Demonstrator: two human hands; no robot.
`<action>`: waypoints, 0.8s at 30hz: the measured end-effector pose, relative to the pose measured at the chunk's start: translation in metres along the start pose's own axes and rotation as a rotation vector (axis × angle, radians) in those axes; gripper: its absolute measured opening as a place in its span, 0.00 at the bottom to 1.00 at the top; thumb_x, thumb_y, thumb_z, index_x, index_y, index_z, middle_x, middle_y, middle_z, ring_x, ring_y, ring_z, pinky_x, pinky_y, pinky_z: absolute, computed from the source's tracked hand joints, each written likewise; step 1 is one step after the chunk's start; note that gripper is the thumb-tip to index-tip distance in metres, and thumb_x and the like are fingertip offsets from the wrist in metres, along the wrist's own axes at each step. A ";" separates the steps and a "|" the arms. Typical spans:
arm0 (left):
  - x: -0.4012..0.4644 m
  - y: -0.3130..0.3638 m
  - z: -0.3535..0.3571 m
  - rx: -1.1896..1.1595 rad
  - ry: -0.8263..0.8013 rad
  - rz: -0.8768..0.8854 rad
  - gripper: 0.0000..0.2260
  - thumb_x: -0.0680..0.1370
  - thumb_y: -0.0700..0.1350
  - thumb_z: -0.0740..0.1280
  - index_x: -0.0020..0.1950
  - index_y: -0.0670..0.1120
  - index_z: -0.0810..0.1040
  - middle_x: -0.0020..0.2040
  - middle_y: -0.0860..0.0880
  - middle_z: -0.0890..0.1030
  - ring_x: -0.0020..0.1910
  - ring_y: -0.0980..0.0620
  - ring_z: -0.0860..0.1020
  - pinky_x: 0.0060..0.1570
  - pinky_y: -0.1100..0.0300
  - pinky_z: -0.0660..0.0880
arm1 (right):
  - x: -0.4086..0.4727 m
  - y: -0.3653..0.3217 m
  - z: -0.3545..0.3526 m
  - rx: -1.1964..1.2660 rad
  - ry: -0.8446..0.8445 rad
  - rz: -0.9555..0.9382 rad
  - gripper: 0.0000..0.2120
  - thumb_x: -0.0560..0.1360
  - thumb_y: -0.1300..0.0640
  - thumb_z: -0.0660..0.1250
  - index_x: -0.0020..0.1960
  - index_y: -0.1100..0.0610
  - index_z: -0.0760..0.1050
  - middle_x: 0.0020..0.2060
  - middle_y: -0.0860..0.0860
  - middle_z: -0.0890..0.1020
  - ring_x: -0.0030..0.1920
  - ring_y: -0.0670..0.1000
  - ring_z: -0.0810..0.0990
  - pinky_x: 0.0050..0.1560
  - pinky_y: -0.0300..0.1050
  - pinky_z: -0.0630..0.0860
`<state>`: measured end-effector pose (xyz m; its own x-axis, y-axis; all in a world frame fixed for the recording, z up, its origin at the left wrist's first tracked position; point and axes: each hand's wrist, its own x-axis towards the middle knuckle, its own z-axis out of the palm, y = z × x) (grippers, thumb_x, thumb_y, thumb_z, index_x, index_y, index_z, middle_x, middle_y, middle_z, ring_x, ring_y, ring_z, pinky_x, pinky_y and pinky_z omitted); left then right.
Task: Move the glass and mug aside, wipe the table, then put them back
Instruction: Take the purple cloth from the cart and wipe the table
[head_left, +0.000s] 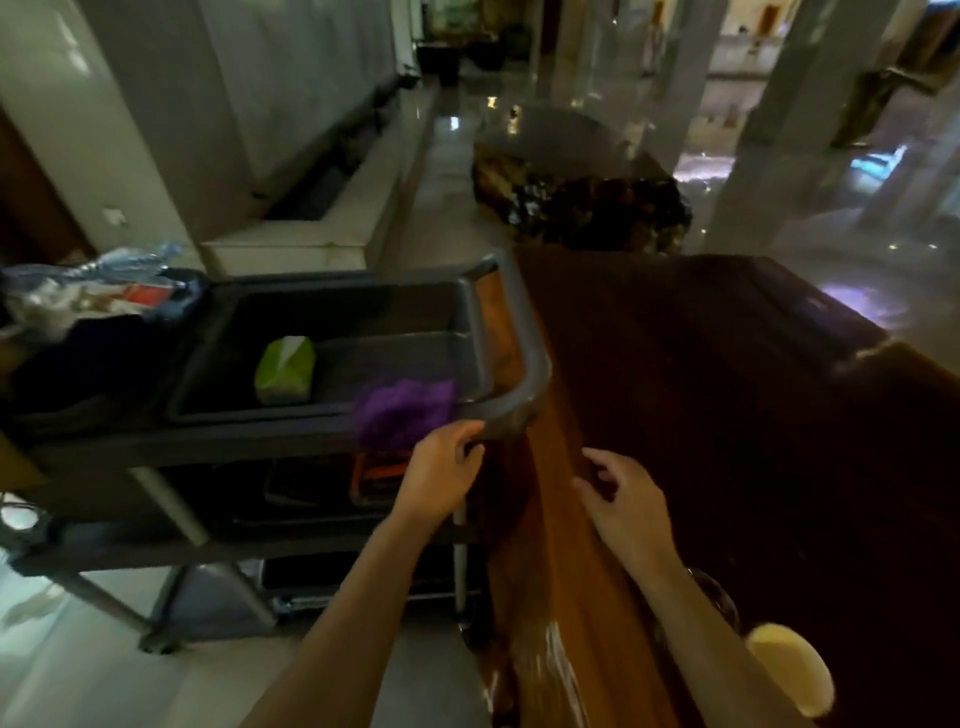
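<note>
A long dark wooden table (701, 415) fills the right half of the head view. A pale yellow mug (792, 670) stands at its near right, partly behind my right forearm. A clear glass (719, 597) shows faintly just behind the mug. A purple cloth (402, 413) lies on the near rim of a dark service cart (291, 436) to the left of the table. My left hand (441, 467) curls around the cart's grey handle (519, 364), just beside the cloth. My right hand (623, 499) hovers above the table's left edge with its fingers apart and nothing in it.
The cart's top tray holds a green tissue pack (285, 371). A bag with plastic bottles (88, 296) hangs at the cart's far left. Lower cart shelves carry dark bins. A dark round table (582, 192) stands ahead on the glossy floor. White columns rise at right.
</note>
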<state>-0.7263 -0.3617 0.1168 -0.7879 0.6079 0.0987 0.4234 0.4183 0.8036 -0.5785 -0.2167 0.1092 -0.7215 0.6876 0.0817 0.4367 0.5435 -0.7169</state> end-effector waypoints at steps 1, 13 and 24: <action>0.013 -0.015 -0.013 0.062 0.025 0.014 0.17 0.75 0.40 0.65 0.64 0.44 0.73 0.62 0.46 0.77 0.61 0.50 0.75 0.61 0.61 0.67 | 0.014 -0.016 0.014 -0.062 -0.032 -0.064 0.20 0.75 0.52 0.67 0.66 0.51 0.70 0.64 0.49 0.73 0.63 0.48 0.71 0.60 0.43 0.68; 0.117 -0.116 -0.055 0.589 -0.426 -0.130 0.30 0.77 0.51 0.60 0.74 0.59 0.47 0.78 0.50 0.44 0.75 0.47 0.41 0.68 0.32 0.50 | 0.141 -0.099 0.157 -0.453 -0.458 -0.277 0.32 0.76 0.54 0.64 0.75 0.49 0.53 0.77 0.52 0.50 0.75 0.54 0.46 0.72 0.55 0.57; 0.104 -0.120 -0.051 0.481 -0.193 0.090 0.21 0.77 0.42 0.62 0.70 0.51 0.65 0.73 0.51 0.65 0.73 0.52 0.59 0.71 0.58 0.58 | 0.129 -0.079 0.171 -0.269 -0.292 -0.304 0.19 0.77 0.62 0.62 0.68 0.56 0.69 0.69 0.52 0.71 0.72 0.48 0.62 0.69 0.44 0.62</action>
<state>-0.8822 -0.3827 0.0604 -0.6614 0.7500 0.0092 0.6789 0.5934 0.4325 -0.7979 -0.2525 0.0580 -0.9412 0.3362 0.0345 0.2787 0.8297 -0.4837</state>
